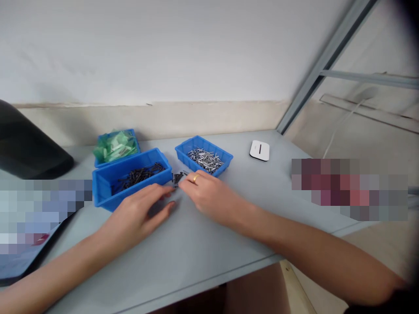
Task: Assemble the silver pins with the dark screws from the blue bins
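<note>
My left hand (140, 213) rests on the grey table (203, 253) in front of a blue tray (108, 192) of black screws (139, 174); its fingers are loosely curled and hold nothing I can see. My right hand (206, 194), with a gold ring, lies beside it, its fingertips at a small pile of loose black screws (177, 177) on the table. Whether the fingers pinch a screw is hidden. Just behind it stands a smaller blue tray (225, 155) of silver nails (204, 159).
A third blue tray (131, 133) with green plastic bags (114, 146) stands at the back left. A small white device (259, 150) lies at the back right. A dark object (26, 148) sits at far left. A metal frame post (324, 65) rises on the right.
</note>
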Motion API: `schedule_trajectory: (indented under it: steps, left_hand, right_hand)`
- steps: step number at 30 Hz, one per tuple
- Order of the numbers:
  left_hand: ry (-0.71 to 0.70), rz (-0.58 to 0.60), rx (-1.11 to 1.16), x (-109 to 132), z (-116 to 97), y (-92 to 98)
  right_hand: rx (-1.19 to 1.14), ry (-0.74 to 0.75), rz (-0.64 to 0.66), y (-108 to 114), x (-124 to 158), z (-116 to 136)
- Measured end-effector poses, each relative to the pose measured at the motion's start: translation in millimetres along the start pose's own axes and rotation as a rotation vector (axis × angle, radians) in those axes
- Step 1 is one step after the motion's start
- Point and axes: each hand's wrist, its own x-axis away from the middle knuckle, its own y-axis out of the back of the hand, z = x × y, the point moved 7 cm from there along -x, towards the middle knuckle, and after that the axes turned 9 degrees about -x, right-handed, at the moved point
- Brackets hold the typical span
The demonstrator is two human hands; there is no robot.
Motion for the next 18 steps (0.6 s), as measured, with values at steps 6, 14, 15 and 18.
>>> schedule_trajectory:
  steps: [6,14,15,18]
  left_hand:
    - [0.047,-0.045,0.116,-7,-1,14.2]
    - [0.043,-0.030,0.197,-6,-3,11.2]
    - [0.048,-0.029,0.206,-6,-2,11.5]
    - [0.081,-0.029,0.225,-7,-1,13.8]
  right_hand:
    - [-0.237,0.136,-0.190,21,0,11]
    - [-0.292,0.214,-0.275,33,2,16]
    - [-0.298,0.199,-0.265,33,1,15]
    - [-0.298,0.108,-0.196,26,-1,9]
